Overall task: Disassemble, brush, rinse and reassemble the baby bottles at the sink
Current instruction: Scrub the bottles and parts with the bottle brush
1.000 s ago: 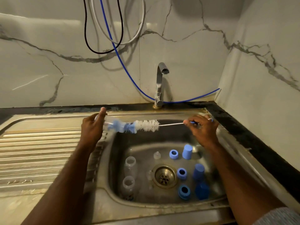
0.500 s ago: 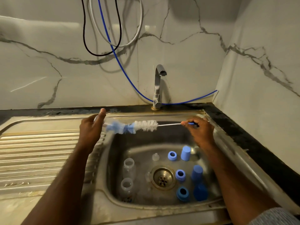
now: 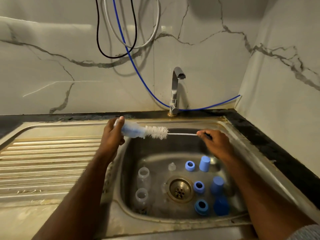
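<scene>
My left hand (image 3: 112, 135) grips a clear baby bottle (image 3: 129, 129) held sideways over the sink's left rim. A bottle brush (image 3: 156, 132) with white bristles and a blue sponge tip is pushed into the bottle's mouth; my right hand (image 3: 214, 142) pinches its thin wire handle. In the sink basin (image 3: 155, 153) stand two more clear bottles (image 3: 143, 177) (image 3: 141, 196), a clear teat (image 3: 172, 166), three blue screw rings (image 3: 190, 165) (image 3: 198, 187) (image 3: 201, 206) and three blue caps (image 3: 204, 163) (image 3: 217, 185) (image 3: 221, 206).
The chrome tap (image 3: 175, 89) stands behind the basin, with no water running. A ribbed steel drainboard (image 3: 48, 163) lies to the left. The drain (image 3: 179, 189) sits mid-basin. Cables and a blue hose (image 3: 136, 70) hang on the marble wall. A black counter edge (image 3: 277, 149) runs along the right.
The brush's blue tip has gone deeper into the bottle, and my right hand has shifted a little left along the handle. The parts in the basin have not moved.
</scene>
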Motion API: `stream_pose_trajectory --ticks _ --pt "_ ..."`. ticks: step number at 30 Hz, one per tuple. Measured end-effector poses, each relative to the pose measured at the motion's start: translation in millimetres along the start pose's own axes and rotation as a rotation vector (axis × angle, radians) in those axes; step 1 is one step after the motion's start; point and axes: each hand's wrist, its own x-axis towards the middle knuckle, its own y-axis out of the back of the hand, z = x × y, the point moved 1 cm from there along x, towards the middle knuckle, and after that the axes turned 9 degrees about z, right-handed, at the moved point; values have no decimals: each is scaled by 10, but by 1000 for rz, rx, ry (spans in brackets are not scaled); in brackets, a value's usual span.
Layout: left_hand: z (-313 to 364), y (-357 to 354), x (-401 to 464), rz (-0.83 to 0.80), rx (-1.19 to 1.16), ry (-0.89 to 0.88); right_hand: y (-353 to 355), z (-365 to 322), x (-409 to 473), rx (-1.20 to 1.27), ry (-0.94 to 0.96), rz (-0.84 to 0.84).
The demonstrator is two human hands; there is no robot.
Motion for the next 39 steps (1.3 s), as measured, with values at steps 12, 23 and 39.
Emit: stream_pose_trajectory --ticks 12,23,39 --pt "-8 80 55 48 -303 176 63 -22 -12 149 -2 -34" --pt "-9 223 192 109 -240 78 69 5 17 212 9 -26" --pt "-23 153 126 42 -222 118 96 -26 -5 323 -67 -22"
